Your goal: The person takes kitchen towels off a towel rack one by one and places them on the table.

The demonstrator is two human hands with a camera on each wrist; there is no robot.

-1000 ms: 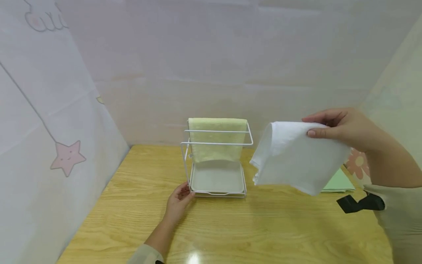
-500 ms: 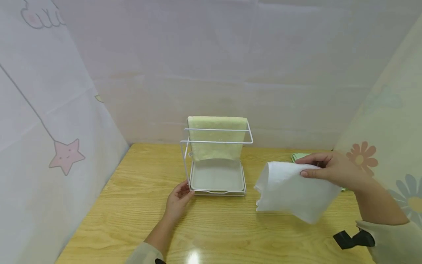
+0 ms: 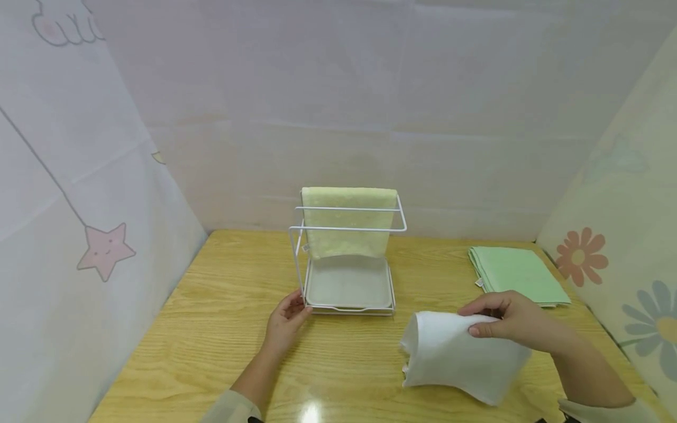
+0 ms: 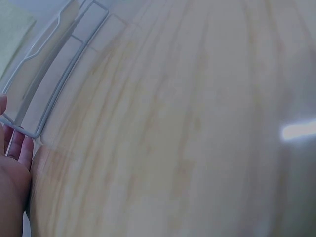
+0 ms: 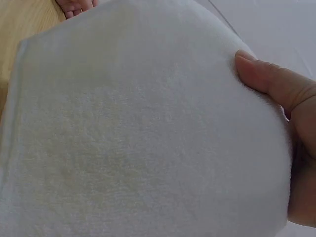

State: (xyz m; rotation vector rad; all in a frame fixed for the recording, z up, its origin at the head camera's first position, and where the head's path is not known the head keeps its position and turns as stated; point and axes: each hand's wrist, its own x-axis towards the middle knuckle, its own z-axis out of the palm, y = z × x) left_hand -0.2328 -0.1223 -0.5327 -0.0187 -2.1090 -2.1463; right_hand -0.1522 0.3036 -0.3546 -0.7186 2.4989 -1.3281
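A folded white towel (image 3: 460, 358) hangs from my right hand (image 3: 523, 323), which pinches its upper fold between thumb and fingers. In the right wrist view the towel (image 5: 138, 123) fills most of the picture, with the thumb (image 5: 266, 76) pressed on its face. My left hand (image 3: 285, 323) grips the front left corner of a white wire rack (image 3: 349, 228), its fingers around the wire in the left wrist view. Over the rack's rear bar drapes a yellow towel (image 3: 344, 241). A pale tray (image 3: 349, 282) lies in the rack's base.
A folded green towel (image 3: 518, 273) with a small tag lies at the table's right rear. The wooden table (image 3: 211, 329) meets printed cloth walls (image 3: 317, 117) at the back and on both sides.
My right hand has come down and slightly left with the white towel, from beside the rack's top to low over the table. The green towel is now uncovered. My left hand stays on the rack.
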